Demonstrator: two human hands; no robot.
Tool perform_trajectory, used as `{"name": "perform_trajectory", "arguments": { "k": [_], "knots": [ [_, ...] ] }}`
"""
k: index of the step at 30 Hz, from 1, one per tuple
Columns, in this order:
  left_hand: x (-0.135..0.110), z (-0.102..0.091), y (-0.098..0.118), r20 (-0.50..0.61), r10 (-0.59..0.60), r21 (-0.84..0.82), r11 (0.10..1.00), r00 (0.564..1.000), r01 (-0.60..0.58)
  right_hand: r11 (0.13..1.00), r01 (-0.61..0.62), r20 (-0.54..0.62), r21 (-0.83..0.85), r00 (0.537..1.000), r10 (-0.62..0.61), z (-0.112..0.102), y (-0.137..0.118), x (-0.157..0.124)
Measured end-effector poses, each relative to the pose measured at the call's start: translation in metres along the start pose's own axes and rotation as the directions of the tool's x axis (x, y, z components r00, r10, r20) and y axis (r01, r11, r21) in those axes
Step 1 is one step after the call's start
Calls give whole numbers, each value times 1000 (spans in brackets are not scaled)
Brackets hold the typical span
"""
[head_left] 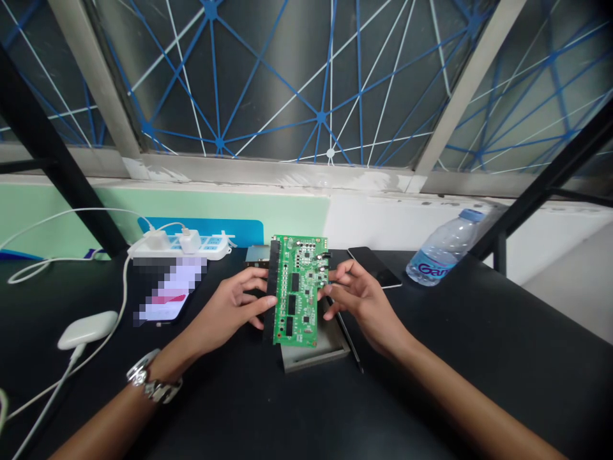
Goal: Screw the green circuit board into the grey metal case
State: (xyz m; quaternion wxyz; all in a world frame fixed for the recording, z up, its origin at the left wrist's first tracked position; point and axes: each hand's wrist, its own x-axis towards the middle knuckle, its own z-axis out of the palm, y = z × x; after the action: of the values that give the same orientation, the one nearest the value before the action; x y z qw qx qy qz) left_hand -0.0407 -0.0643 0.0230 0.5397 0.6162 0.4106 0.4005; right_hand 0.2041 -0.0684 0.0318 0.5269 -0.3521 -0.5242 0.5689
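A green circuit board [297, 287] with a black connector strip along its left edge is held upright above a grey metal case [313, 354] on the black table. My left hand [235, 305] grips the board's left edge with thumb and fingers. My right hand [357, 297] pinches the board's right edge. A thin dark tool [352, 348] lies under my right hand beside the case. A metal watch [152, 382] is on my left wrist.
A white power strip [179, 246] with plugged chargers and white cables sits at the back left, a blurred phone [167, 291] and a white oval device [89, 329] near it. A dark phone [376, 265] and a lying water bottle [443, 252] are at the right.
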Motion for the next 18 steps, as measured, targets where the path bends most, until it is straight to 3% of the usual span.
{"name": "perform_trajectory", "arguments": {
  "k": [3,6,10,14,18],
  "knots": [
    [0,-1,-3,-10,10,4,1000,1000,-10,999,-8,61,47,998,5,5,-2,-4],
    [1,1,-6,20,22,-9,1000,1000,-22,999,-15,194,45,981,6,14,-4,-14],
    [1,7,-11,40,125,1,992,991,-125,989,70,337,-130,941,-22,24,-4,-28],
    [-1,12,-15,-53,155,128,981,986,-148,953,158,407,-258,912,-42,29,-4,-36],
    [-3,15,-17,-111,147,143,981,983,-130,930,202,416,-306,908,-61,33,-2,-37]
  ]
}}
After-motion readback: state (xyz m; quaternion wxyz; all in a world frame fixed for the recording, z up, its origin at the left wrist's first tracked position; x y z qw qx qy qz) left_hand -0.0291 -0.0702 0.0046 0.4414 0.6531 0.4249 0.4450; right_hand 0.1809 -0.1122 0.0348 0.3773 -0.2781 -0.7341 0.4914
